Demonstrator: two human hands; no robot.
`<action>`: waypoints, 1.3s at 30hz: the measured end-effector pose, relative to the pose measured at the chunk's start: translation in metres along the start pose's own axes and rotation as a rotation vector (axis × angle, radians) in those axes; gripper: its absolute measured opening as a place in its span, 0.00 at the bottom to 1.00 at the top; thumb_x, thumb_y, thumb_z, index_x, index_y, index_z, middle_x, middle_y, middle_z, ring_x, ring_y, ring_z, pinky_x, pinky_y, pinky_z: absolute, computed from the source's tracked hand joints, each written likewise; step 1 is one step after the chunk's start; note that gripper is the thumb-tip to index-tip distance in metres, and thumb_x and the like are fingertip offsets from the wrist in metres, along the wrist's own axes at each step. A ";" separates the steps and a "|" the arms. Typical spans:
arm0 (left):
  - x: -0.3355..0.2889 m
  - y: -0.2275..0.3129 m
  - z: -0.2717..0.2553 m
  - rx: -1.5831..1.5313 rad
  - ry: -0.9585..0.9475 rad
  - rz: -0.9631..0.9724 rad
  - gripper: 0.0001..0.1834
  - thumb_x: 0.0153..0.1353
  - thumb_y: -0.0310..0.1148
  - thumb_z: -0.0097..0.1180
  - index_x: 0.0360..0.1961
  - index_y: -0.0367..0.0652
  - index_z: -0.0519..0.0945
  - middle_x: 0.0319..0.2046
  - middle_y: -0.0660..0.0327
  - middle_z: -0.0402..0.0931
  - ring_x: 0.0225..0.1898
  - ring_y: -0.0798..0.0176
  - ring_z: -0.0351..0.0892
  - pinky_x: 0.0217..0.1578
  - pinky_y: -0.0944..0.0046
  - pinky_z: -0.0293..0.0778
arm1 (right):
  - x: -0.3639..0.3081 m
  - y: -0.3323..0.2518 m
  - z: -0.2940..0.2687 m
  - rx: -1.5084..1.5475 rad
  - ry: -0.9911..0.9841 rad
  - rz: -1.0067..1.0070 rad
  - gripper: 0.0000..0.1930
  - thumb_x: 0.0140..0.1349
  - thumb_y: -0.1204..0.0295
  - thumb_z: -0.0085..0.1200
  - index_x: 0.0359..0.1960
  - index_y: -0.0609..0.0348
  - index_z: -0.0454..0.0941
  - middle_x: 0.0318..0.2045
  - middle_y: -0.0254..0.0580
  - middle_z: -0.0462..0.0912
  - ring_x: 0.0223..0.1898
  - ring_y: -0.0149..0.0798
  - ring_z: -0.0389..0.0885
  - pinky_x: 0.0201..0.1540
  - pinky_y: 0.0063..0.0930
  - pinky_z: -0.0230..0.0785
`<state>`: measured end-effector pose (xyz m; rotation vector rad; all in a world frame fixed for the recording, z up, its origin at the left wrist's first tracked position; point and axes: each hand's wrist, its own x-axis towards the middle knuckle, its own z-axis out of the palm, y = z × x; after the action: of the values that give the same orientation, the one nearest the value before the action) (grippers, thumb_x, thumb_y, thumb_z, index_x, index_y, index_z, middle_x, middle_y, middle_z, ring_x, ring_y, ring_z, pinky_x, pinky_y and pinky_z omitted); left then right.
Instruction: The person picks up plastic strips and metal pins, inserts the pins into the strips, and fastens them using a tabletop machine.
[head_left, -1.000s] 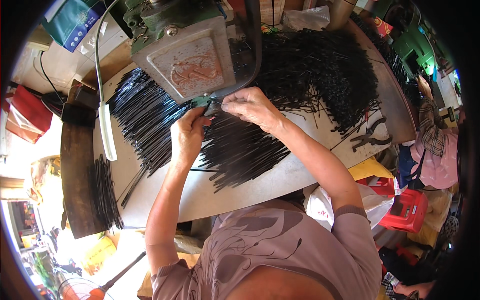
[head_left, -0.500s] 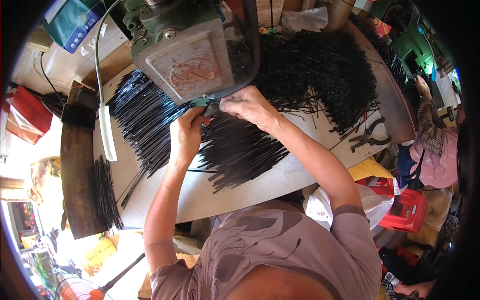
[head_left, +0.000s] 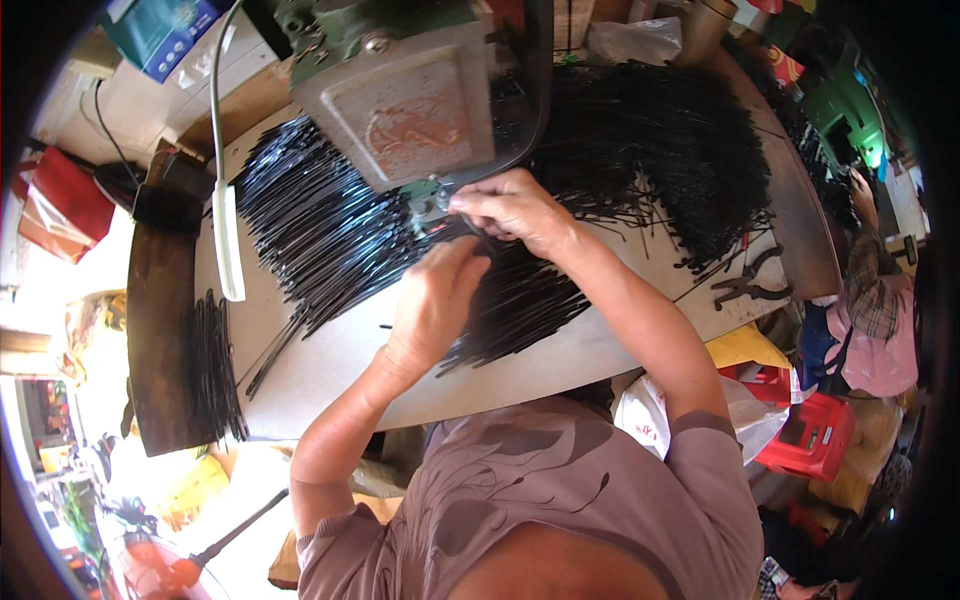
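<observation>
The left hand (head_left: 435,305) is over the near middle of the table (head_left: 340,365), its fingers bent and blurred at the tips; I cannot tell whether its grip is clamped on anything. The right hand (head_left: 522,218) is just to the right and farther away, thumb and forefinger brought close together beside the small metal parts under the grey-and-green machine head (head_left: 405,110); whether a rod lies in that grip cannot be told. Thin black rods lie around both hands: a broad left bundle (head_left: 320,220) fanned out to the left of the machine, a near bundle (head_left: 525,315) partly beneath the hands, and a tangled far pile (head_left: 665,140) on the right. A smaller bundle (head_left: 212,370) lies at the table's left end. Dark-handled pliers (head_left: 752,285) rest near the right edge, and a white tube (head_left: 228,245) hangs on the left. Farther right, a co-worker in a pink garment (head_left: 880,345) reaches toward a green machine (head_left: 840,115).
</observation>
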<state>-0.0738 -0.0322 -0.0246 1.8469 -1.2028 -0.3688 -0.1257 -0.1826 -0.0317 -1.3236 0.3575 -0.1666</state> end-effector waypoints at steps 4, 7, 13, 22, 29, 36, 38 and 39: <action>-0.002 -0.027 -0.033 0.492 0.096 0.135 0.03 0.46 0.23 0.49 0.25 0.37 0.72 0.23 0.53 0.67 0.26 0.50 0.69 0.25 0.59 0.65 | -0.004 -0.001 -0.012 0.005 0.026 0.019 0.10 0.53 0.70 0.51 0.29 0.66 0.75 0.14 0.26 0.65 0.13 0.17 0.57 0.13 0.11 0.45; -0.001 -0.062 -0.053 0.764 0.223 0.195 0.02 0.44 0.21 0.47 0.22 0.37 0.69 0.24 0.55 0.64 0.28 0.52 0.66 0.27 0.57 0.63 | -0.006 -0.001 -0.020 0.030 0.062 0.031 0.09 0.51 0.71 0.52 0.28 0.66 0.75 0.15 0.29 0.67 0.12 0.18 0.57 0.12 0.12 0.44; -0.004 -0.079 -0.058 0.789 0.079 0.173 0.03 0.46 0.21 0.46 0.25 0.37 0.68 0.27 0.54 0.62 0.31 0.52 0.63 0.30 0.57 0.61 | -0.017 -0.002 -0.026 0.014 0.106 0.047 0.10 0.54 0.69 0.50 0.32 0.66 0.73 0.17 0.29 0.68 0.13 0.18 0.59 0.12 0.12 0.48; -0.003 -0.082 -0.062 0.697 0.065 0.194 0.07 0.46 0.20 0.49 0.28 0.38 0.68 0.27 0.55 0.63 0.31 0.52 0.63 0.31 0.57 0.61 | -0.032 -0.001 -0.020 0.151 0.193 0.000 0.08 0.54 0.72 0.50 0.27 0.66 0.70 0.24 0.41 0.74 0.26 0.33 0.77 0.27 0.19 0.73; -0.010 -0.066 -0.062 0.658 0.114 0.220 0.05 0.45 0.22 0.51 0.26 0.40 0.69 0.28 0.57 0.64 0.32 0.53 0.63 0.32 0.59 0.60 | -0.030 0.008 -0.013 0.409 0.272 -0.060 0.05 0.52 0.79 0.49 0.29 0.69 0.69 0.28 0.48 0.74 0.35 0.44 0.77 0.38 0.30 0.74; -0.011 -0.074 -0.060 0.678 0.043 0.210 0.05 0.44 0.20 0.50 0.25 0.38 0.69 0.28 0.56 0.64 0.32 0.53 0.64 0.31 0.58 0.61 | -0.021 0.013 -0.008 0.502 0.317 -0.077 0.03 0.52 0.80 0.49 0.27 0.68 0.70 0.29 0.50 0.75 0.36 0.45 0.77 0.41 0.32 0.73; -0.010 -0.071 -0.061 0.660 0.049 0.232 0.05 0.45 0.19 0.49 0.25 0.37 0.68 0.27 0.55 0.64 0.31 0.52 0.64 0.30 0.57 0.62 | -0.020 0.014 -0.006 0.515 0.355 -0.069 0.03 0.52 0.80 0.49 0.28 0.69 0.70 0.29 0.51 0.75 0.36 0.45 0.77 0.41 0.33 0.72; -0.009 -0.067 -0.061 0.571 0.087 0.209 0.05 0.45 0.19 0.48 0.26 0.37 0.68 0.27 0.55 0.64 0.30 0.51 0.65 0.29 0.57 0.63 | -0.018 0.013 -0.006 0.514 0.358 -0.071 0.03 0.52 0.80 0.49 0.28 0.69 0.70 0.29 0.51 0.75 0.36 0.45 0.77 0.41 0.33 0.72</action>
<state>0.0006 0.0159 -0.0443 2.1509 -1.5302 0.1945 -0.1459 -0.1790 -0.0428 -0.7941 0.5287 -0.5238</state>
